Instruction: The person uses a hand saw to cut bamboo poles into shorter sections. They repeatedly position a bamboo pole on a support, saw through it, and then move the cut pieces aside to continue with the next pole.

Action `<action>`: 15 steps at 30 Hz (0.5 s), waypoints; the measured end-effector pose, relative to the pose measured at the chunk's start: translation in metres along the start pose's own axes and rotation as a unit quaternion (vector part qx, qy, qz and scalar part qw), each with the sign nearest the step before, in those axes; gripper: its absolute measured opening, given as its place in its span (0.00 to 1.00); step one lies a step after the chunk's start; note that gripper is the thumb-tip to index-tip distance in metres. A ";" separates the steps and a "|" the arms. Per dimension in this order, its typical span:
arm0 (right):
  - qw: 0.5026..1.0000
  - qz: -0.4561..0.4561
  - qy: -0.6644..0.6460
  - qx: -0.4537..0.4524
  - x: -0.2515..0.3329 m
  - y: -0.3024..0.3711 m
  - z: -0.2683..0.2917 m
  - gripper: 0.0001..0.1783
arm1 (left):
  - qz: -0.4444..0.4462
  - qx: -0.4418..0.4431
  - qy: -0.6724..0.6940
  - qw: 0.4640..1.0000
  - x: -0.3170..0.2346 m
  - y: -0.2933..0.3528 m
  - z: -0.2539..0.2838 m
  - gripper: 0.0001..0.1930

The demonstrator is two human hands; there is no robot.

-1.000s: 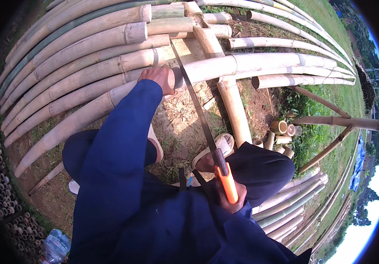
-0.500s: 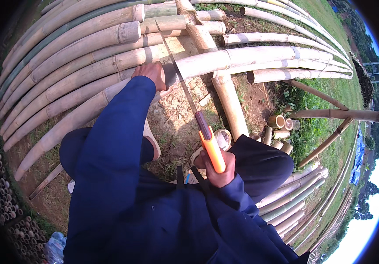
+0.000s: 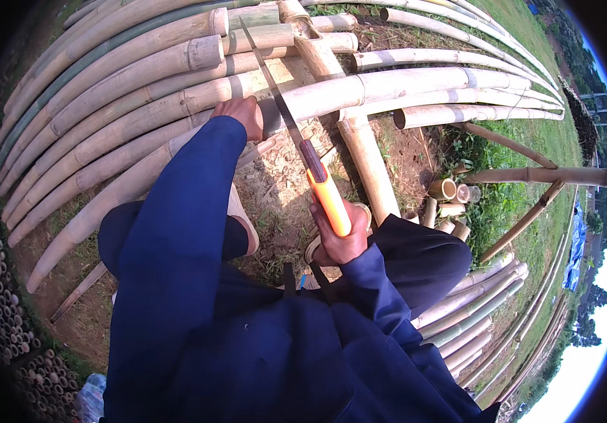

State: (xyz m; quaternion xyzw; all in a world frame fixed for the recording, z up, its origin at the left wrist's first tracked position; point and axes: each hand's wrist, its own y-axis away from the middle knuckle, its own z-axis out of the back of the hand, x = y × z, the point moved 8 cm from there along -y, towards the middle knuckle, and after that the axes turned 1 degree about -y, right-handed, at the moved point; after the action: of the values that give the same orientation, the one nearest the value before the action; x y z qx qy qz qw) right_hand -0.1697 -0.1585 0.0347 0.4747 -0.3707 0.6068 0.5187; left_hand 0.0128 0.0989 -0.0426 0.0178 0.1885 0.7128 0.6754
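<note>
My right hand (image 3: 342, 241) is wrapped round the orange handle of a handsaw (image 3: 331, 204). Its long, tapering blade points away and to the left, crossing a thick pale bamboo pole (image 3: 395, 84) just right of my left hand (image 3: 238, 114). That hand grips the pole from above, its fingers curled over the far side and partly hidden. Whether the teeth have bitten into the bamboo cannot be seen, since the blade covers that spot.
Many bamboo poles (image 3: 134, 106) lie side by side on the left. A bamboo crossbeam (image 3: 370, 169) runs under the held pole. Short cut bamboo pieces (image 3: 442, 189) lie on the right near a propped pole frame (image 3: 529, 176). Sawdust (image 3: 275, 176) covers the ground between my feet.
My right hand has pushed the saw forward and slightly left, so more of the blade reaches past the pole. My left hand keeps its hold on the pole.
</note>
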 end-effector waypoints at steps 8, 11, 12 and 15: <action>0.996 0.041 0.077 0.014 0.015 0.062 0.021 0.09 | 0.002 0.013 0.006 1.000 0.001 0.000 -0.007 0.32; 0.999 -0.030 0.034 0.007 -0.005 0.001 -0.001 0.09 | 0.003 -0.002 0.010 1.000 0.000 -0.001 0.000 0.30; 1.000 0.004 0.026 -0.002 -0.004 -0.006 -0.005 0.10 | 0.008 0.010 0.006 1.000 0.001 0.002 -0.001 0.31; 0.999 0.020 0.034 0.015 0.004 0.018 0.003 0.06 | -0.026 0.040 -0.031 0.998 -0.005 0.002 -0.005 0.32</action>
State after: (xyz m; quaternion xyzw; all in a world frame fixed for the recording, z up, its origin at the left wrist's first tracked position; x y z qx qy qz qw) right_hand -0.1871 -0.1637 0.0405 0.4540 -0.3533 0.6386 0.5111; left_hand 0.0094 0.0928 -0.0457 0.0622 0.1963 0.6860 0.6979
